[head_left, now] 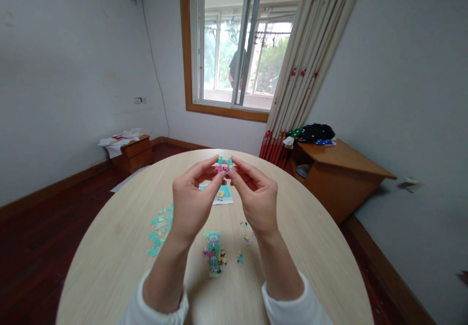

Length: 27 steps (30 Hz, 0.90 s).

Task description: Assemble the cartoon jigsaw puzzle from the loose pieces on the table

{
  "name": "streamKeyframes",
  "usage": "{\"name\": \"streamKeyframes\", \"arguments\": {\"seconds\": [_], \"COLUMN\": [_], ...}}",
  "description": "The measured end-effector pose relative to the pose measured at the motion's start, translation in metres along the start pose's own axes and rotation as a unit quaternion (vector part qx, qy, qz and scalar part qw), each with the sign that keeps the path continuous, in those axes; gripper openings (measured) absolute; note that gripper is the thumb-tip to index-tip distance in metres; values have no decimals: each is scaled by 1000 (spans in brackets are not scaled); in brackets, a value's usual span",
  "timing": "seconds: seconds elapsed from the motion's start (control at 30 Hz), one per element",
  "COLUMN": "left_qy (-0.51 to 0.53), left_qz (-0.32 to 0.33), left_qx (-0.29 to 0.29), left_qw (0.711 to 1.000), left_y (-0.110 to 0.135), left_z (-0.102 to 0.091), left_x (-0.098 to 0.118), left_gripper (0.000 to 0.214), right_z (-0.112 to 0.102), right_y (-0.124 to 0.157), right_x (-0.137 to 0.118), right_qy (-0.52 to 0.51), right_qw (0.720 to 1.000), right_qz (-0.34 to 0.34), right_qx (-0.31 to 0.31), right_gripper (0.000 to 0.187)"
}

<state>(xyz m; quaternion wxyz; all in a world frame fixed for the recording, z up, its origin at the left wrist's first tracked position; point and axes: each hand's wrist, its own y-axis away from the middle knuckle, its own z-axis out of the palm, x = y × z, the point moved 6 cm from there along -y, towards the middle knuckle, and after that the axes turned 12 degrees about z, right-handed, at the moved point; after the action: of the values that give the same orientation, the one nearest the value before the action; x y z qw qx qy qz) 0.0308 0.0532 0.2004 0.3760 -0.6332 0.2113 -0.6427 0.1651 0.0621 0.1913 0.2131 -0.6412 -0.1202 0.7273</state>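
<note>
Both of my hands are raised above the round wooden table. My left hand and my right hand pinch the same small cluster of pink and teal puzzle pieces between thumbs and forefingers. Below them on the table lies a partly joined strip of puzzle. A small printed picture sheet lies just beyond my hands. Loose teal pieces are scattered at the left. A few single pieces lie to the right of the strip.
A low wooden cabinet with dark clothes on top stands at the right, under a patterned curtain. A small wooden drawer unit with cloth on it sits by the left wall. A window faces me.
</note>
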Motion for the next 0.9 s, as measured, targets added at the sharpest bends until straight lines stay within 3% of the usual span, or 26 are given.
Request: {"name": "streamKeyframes", "arguments": {"seconds": [0.4, 0.9], "left_qy": [-21, -26], "left_qz": [24, -5], "left_qx": [18, 9], "left_qw": [999, 1000], "left_y": [-2, -4], "left_z": [-1, -1], "left_x": [-13, -52], "left_gripper": [32, 34], "right_z": [7, 10], "right_y": [-1, -13], "right_x": [5, 36], "right_qy": [27, 69], "right_qw": [998, 993], "right_qz": [-13, 25], "right_qx": [-57, -87], "right_gripper": [37, 43]}}
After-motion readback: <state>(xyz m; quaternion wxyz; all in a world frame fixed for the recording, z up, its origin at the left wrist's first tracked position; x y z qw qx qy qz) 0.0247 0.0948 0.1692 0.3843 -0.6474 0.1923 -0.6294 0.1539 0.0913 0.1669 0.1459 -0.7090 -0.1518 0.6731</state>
